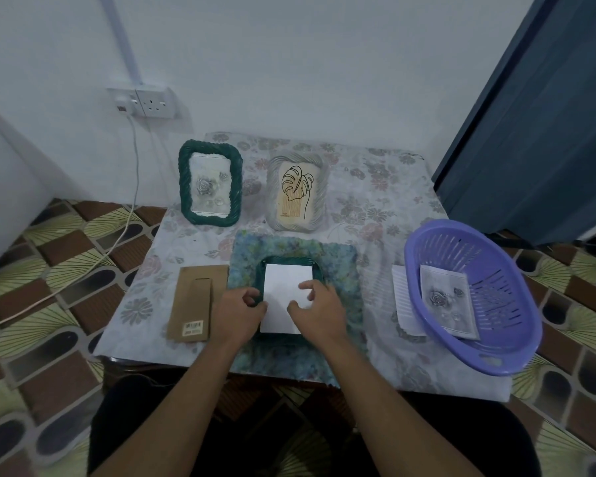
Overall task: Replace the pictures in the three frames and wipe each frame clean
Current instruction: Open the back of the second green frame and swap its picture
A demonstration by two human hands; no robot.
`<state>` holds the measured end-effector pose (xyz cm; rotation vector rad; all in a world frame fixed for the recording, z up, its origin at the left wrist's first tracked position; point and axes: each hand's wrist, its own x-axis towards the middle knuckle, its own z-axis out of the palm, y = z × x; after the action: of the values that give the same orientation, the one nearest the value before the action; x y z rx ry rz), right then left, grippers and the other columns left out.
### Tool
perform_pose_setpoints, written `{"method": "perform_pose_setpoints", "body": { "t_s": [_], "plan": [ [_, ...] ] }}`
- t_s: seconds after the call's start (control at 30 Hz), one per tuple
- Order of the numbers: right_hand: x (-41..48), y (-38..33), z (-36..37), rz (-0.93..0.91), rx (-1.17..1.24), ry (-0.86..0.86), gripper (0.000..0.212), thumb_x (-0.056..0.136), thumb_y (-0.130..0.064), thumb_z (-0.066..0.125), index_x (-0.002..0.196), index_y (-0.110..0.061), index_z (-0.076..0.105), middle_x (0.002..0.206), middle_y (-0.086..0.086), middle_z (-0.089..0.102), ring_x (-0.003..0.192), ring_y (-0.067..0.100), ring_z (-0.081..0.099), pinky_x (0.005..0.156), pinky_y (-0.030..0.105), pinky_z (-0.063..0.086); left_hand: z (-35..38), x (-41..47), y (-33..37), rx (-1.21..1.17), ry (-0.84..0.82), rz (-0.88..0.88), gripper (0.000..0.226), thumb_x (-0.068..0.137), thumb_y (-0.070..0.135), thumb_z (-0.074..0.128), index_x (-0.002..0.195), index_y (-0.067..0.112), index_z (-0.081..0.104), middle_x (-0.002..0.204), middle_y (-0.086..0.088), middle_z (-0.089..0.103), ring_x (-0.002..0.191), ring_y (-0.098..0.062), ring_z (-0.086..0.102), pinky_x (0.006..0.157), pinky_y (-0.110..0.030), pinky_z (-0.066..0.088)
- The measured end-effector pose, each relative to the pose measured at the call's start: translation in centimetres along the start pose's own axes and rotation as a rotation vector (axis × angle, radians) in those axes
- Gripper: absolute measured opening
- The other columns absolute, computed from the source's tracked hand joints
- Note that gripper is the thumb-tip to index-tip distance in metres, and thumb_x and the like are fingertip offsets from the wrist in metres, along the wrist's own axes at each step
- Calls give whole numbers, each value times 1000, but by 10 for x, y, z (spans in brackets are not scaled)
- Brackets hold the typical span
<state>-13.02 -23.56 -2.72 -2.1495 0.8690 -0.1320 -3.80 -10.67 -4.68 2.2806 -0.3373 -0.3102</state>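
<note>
The fingers (pixel 252 294) of the left hand (pixel 243 306) are curled tight at the left rail of the face-down green frame (pixel 289 261) and look to be gripping it to steady it. The fingers (pixel 307 286) of the right hand (pixel 315 308) are half bent over the white sheet (pixel 283 287) lying in the frame's opening, tips down on the paper. From where I stand I cannot tell whether they pinch it or only press it flat. The frame lies on a mottled blue-green cloth (pixel 289 242) at the near middle of the bench (pixel 375 187). Just to its left lies the brown backing board (pixel 195 304), stand side up and off the frame. At the back two frames stand upright, a dark green rope-pattern frame (pixel 210 182) holding a rose picture and a silver frame (pixel 298 192) holding a leaf drawing. To the right a purple basket (pixel 472 297) holds a loose rose print (pixel 448 301), with pale paper (pixel 405 297) tucked beside it. I would judge this frame to be mid-swap. The sheet is going in, the backing has yet to be refitted, and the wipe has yet to come. Whether the two standing frames have been done, I cannot say.
</note>
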Motion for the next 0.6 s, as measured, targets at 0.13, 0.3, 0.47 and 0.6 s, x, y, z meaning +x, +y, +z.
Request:
{"method": "perform_pose_setpoints", "body": {
  "t_s": [0.13,0.3,0.47,0.6],
  "plan": [
    [-1,-23,10,-100,142,-156,24,91,-24,64,114,-20,61,99,-1,55,84,15,55,68,24,43,-19,5,-4,-18,10,3,28,85,17,74,111,7,72,100,-9,71,81,-13,58,62,-18,41],
    [-8,-50,29,-35,295,-426,34,95,-22,60,128,-16,58,104,-8,61,91,8,57,80,24,47,-48,11,-34,146,98,-91,18,86,20,65,101,15,73,98,-9,70,87,-25,63,67,-27,46],
    [-19,-72,52,31,310,-530,57,96,-26,57,150,-16,39,151,4,45,134,20,45,106,32,41,-65,2,-50,290,166,-349,52,89,41,61,132,15,48,140,-20,38,130,-40,33,103,-54,34],
    [-26,-81,68,76,309,-588,70,94,-26,56,156,-18,25,160,4,31,143,22,35,101,26,34,-69,0,-61,260,124,-397,68,83,48,68,135,9,45,140,-23,39,129,-41,36,102,-52,36]
  ]
}}
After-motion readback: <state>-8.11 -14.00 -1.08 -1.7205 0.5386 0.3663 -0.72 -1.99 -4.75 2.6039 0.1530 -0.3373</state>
